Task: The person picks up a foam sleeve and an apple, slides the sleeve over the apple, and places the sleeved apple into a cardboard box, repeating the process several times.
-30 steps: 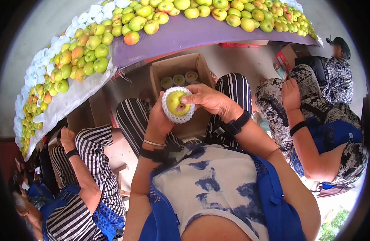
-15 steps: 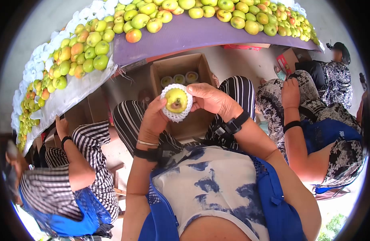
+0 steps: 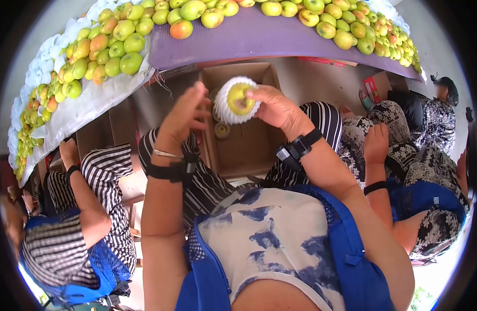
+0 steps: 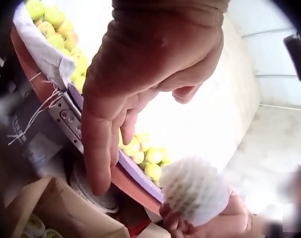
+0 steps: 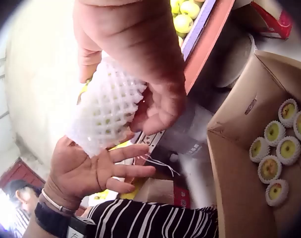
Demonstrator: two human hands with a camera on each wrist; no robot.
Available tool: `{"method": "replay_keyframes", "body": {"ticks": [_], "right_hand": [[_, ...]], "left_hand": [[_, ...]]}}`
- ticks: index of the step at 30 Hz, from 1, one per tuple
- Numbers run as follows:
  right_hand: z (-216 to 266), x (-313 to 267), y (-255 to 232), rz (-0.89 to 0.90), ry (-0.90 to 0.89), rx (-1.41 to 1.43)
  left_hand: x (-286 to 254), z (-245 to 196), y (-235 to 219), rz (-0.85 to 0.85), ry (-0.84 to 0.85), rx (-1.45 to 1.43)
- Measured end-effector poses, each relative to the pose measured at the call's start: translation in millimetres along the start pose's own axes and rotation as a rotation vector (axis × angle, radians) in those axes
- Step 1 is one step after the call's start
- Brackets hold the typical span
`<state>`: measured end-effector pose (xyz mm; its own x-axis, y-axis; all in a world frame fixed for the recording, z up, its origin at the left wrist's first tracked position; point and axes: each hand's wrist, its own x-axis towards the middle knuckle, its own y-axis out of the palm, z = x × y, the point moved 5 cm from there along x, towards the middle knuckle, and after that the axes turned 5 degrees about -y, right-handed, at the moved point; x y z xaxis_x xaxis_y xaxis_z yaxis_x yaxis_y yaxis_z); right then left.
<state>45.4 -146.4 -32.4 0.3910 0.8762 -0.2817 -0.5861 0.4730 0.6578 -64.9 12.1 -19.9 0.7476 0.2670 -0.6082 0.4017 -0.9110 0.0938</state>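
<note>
A yellow-green apple (image 3: 242,99) in a white foam net (image 3: 229,98) is up over the cardboard box, a brown blemish on its near side. My right hand (image 3: 276,106) grips it by its right side, thumb on the bare fruit and fingers behind the net. To the left, my left hand (image 3: 184,116) is raised with fingers extended, holding nothing. From the right wrist, the open palm of the left hand (image 5: 86,171) shows just below the netted apple. In the left wrist view the foam net (image 4: 195,191) hides most of the fruit.
Between the knees stands an open cardboard box (image 5: 242,163) with several netted apples (image 5: 275,133) inside. Beyond it, loose apples (image 3: 114,49) heap on a purple-covered table (image 3: 238,39), foam nets (image 3: 29,83) along its far edge. Other people sit on both sides.
The left hand has let go of the netted apple and moved up and left. My right hand alone now holds it, slightly higher and tilted. More of the box's inside shows.
</note>
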Motion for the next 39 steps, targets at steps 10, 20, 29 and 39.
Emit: {"method": "replay_keyframes", "body": {"ticks": [10,20,29,39], "right_hand": [[-122.7,78.1,-138.2,-0.553,0.436,-0.370],[-262.9,99.8,-267.7,-0.134,0.827,-1.201],[-259.8,114.2,-258.7,-0.313,0.880,-0.933],[-287.5,96.6,-289.8,-0.576,0.663,-1.104]], "left_hand": [[43.6,8.5,-54.4,-0.127,0.069,-0.190],[40.9,-2.7,-74.3,-0.191,0.152,-0.267],[44.2,-1.5,-68.4,-0.207,0.158,-0.268],[37.5,-3.2,-66.7,-0.186,0.174,-0.268]]}}
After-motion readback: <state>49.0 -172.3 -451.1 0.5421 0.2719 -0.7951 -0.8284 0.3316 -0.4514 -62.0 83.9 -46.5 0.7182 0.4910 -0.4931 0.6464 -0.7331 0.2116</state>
